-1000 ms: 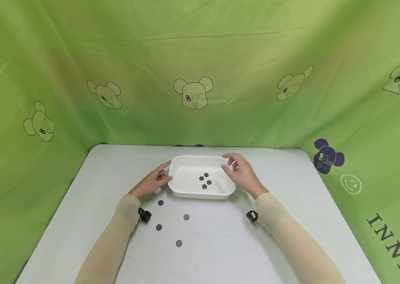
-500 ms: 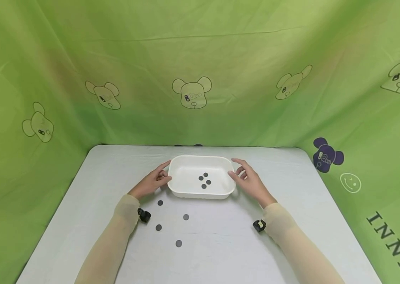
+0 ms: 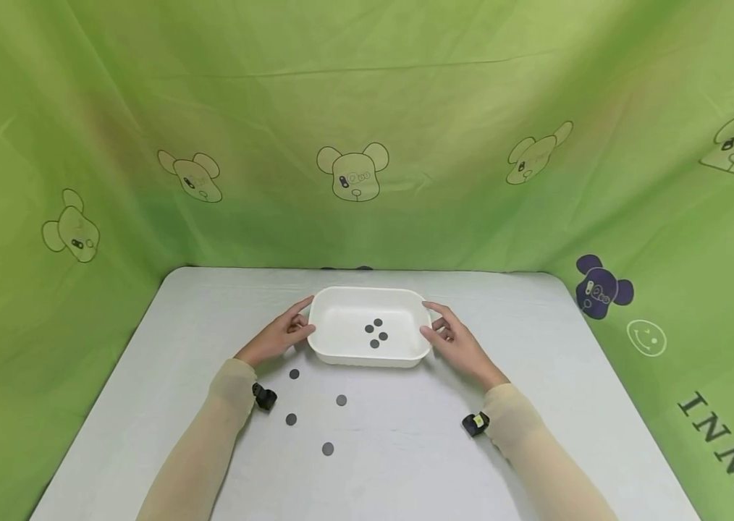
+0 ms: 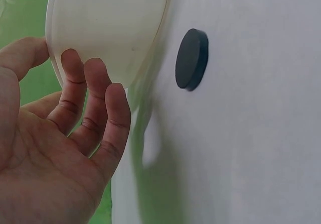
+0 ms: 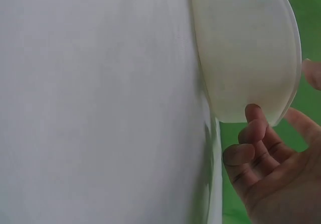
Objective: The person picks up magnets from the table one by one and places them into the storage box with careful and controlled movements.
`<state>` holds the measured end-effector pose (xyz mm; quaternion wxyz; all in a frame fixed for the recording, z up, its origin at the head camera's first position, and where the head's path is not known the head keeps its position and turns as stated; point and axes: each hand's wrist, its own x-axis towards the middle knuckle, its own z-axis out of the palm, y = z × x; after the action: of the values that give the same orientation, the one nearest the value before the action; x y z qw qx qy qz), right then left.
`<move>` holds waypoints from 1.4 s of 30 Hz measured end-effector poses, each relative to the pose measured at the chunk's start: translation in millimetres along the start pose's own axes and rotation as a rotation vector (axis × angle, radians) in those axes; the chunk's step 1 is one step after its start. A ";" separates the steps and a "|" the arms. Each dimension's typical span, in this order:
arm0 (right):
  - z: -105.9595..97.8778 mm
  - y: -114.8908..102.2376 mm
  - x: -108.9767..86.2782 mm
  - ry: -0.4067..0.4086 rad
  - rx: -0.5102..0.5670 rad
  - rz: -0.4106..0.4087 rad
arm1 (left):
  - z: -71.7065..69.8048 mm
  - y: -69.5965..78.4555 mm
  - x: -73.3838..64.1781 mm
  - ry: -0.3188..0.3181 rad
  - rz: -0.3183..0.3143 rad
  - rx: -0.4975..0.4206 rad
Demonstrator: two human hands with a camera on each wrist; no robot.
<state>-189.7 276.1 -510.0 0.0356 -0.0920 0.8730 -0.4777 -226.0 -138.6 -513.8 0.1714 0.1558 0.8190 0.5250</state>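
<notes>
A white rectangular plastic basin (image 3: 341, 347) with rounded corners stands on the table, several dark grey round discs (image 3: 375, 344) lying on its floor. My left hand (image 3: 277, 336) holds its left end, thumb at the rim and curled fingers against the outer wall; the left wrist view shows those fingertips (image 4: 95, 73) under the rim. At the opposite end my right hand (image 3: 461, 347) holds the basin the same way, thumb on the rim. The right wrist view shows one fingertip (image 5: 253, 111) touching the outer wall and other fingers bent below it.
Several more dark discs lie on the white table (image 3: 419, 449) in front of the basin and toward the left, one (image 3: 294, 374) close to the left hand. Green cloth (image 3: 354, 231) with bear prints hangs behind the table and along both sides.
My right hand has moved from over the basin's right rim, out to the right and nearer me, and now holds that end. The left hand and the basin stay nearly in place.
</notes>
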 end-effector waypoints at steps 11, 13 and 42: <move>-1.4 3.6 -0.1 -0.038 0.020 0.022 | 0.4 -1.8 0.3 -0.001 0.009 0.001; -1.6 3.5 0.2 -0.048 0.025 0.025 | 0.5 -1.7 -0.2 0.000 0.007 0.002; -3.7 0.6 -4.6 -0.157 0.007 0.091 | -9.2 -11.9 -19.2 0.073 -0.012 0.128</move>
<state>-185.9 280.4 -508.6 0.1262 -0.0893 0.8690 -0.4700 -213.9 -159.2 -518.8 0.1342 0.1423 0.8574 0.4760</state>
